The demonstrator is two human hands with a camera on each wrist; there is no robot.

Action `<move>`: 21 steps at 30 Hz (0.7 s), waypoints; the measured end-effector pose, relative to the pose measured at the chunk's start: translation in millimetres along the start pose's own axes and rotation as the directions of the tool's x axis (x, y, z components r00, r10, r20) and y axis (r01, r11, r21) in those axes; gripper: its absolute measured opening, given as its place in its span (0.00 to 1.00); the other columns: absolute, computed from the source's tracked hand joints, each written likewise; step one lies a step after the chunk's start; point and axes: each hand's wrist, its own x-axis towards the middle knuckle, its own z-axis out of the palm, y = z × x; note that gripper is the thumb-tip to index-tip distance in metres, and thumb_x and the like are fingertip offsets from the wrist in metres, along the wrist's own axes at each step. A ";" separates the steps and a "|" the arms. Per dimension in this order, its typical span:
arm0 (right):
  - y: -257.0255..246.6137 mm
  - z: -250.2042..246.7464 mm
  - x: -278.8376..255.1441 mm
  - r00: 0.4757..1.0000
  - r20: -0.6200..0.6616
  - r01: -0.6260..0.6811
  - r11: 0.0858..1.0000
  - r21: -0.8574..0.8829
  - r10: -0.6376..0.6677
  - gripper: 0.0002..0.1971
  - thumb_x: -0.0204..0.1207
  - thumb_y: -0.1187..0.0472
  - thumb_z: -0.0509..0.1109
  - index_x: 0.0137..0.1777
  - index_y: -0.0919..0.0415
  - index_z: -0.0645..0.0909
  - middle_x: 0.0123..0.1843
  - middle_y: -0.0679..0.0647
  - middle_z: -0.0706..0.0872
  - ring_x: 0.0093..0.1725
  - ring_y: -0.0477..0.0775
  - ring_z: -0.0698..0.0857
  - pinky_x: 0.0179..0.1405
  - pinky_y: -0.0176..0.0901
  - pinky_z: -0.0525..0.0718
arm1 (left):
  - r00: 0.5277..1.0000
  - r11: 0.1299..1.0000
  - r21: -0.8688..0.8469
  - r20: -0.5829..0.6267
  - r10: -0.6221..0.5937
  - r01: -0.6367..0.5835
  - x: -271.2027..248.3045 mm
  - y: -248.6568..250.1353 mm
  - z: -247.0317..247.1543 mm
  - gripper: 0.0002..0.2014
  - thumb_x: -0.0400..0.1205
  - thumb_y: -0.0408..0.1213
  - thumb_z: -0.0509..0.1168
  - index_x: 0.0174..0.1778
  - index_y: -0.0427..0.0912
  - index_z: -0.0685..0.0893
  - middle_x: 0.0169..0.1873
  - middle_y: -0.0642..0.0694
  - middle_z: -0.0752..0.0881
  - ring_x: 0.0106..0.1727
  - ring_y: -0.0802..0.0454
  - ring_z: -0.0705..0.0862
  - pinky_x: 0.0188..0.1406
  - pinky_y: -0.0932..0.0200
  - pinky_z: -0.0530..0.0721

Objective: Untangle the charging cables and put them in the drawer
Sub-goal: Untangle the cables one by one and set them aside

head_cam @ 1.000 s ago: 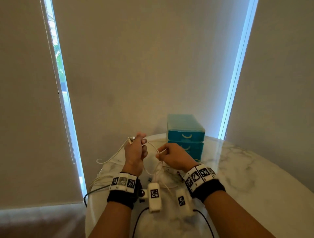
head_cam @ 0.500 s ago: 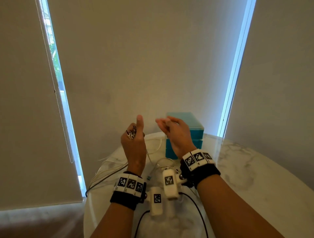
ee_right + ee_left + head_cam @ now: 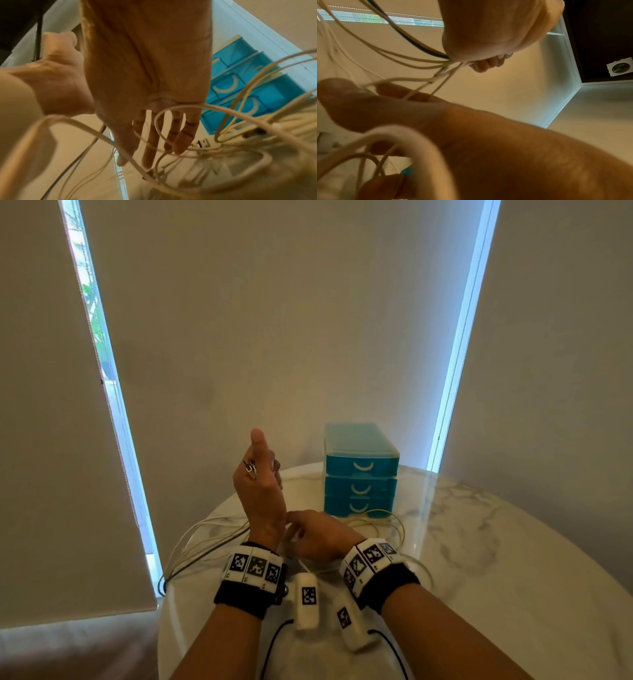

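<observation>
Several cream charging cables (image 3: 212, 539) lie tangled on the round marble table (image 3: 479, 559), in front of a teal three-drawer unit (image 3: 359, 470) whose drawers are all closed. My left hand (image 3: 260, 474) is raised with the thumb up and grips metal-tipped cable ends (image 3: 250, 468). In the left wrist view its curled fingers (image 3: 488, 63) clamp a bundle of strands (image 3: 412, 60). My right hand (image 3: 315, 534) is low, just under the left wrist. Its straight fingers (image 3: 179, 147) reach down into the loops (image 3: 188, 108) and touch the strands.
White tagged camera modules (image 3: 306, 599) with black cords hang from both wrists over the near table. Roller blinds and two bright window strips (image 3: 113, 405) stand behind. The table's left edge (image 3: 164, 594) is close to the cables.
The right hand, raised beside the left half a second ago, has dropped to the cables on the table. The left hand stays up with the cable ends.
</observation>
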 end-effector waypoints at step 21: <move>87.5 -26.8 -76.2 0.850 -0.466 0.283 0.531 0.799 0.248 0.11 0.88 0.60 0.75 0.67 0.55 0.92 0.59 0.54 0.96 0.63 0.58 0.94 0.62 0.53 0.94 | 0.551 0.609 0.793 0.501 -0.667 0.017 -27.5 -14.3 25.7 0.44 0.81 0.83 0.33 0.31 0.48 0.74 0.23 0.52 0.77 0.25 0.55 0.70 0.24 0.61 0.67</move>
